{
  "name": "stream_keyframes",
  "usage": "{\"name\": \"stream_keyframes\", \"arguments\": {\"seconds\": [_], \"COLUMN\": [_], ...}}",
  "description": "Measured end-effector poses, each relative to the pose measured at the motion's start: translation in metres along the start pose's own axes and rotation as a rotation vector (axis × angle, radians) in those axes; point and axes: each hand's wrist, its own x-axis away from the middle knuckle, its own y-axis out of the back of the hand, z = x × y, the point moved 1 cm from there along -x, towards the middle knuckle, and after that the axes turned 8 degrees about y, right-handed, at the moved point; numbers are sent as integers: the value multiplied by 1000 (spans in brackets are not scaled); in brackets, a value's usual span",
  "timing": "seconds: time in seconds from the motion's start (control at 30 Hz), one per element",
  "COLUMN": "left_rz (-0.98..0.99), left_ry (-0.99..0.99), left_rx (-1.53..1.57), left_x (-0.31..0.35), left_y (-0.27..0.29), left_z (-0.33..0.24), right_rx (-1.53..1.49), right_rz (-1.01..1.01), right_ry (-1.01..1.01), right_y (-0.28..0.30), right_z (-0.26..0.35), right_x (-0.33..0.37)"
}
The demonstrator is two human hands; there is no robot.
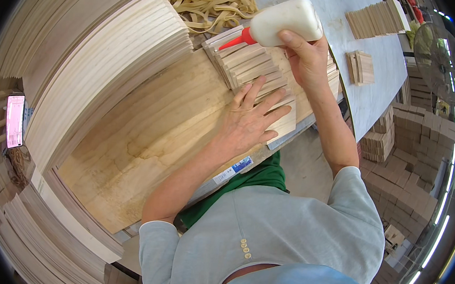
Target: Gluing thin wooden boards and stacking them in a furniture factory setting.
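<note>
My right hand (307,60) grips a white squeeze bottle (285,22) with a red nozzle. The bottle is tilted, its red tip (234,40) pointing left and down over a row of thin wooden slats (247,63). These slats lie overlapped like steps on the wooden work board (148,136). On the near part of the row rests my left hand (251,117), fingers spread flat over the slats and nothing held in it. Whether glue is leaving the tip is too small to make out.
Tall stacks of wooden boards (122,53) stand along the left. Tan bands (212,2) lie heaped at the back. On a grey table (370,94) at the right sit a small wood stack (360,68) and a larger one (376,19). A fan (441,61) stands beyond.
</note>
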Motion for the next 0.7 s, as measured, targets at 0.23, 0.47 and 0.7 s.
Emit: {"name": "stream_keyframes", "arguments": {"seconds": [0.23, 0.47, 0.7], "left_rz": [18, 12, 0], "left_ry": [1, -13, -19], "left_rx": [15, 34, 48], "left_x": [-2, -1, -1], "left_y": [4, 2, 2], "left_z": [-2, -1, 0], "right_rx": [79, 135, 109], "right_rz": [-56, -61, -49], "right_ry": [80, 96, 126], "right_y": [18, 42, 47], "right_z": [10, 18, 29], "right_x": [-5, -11, -6]}}
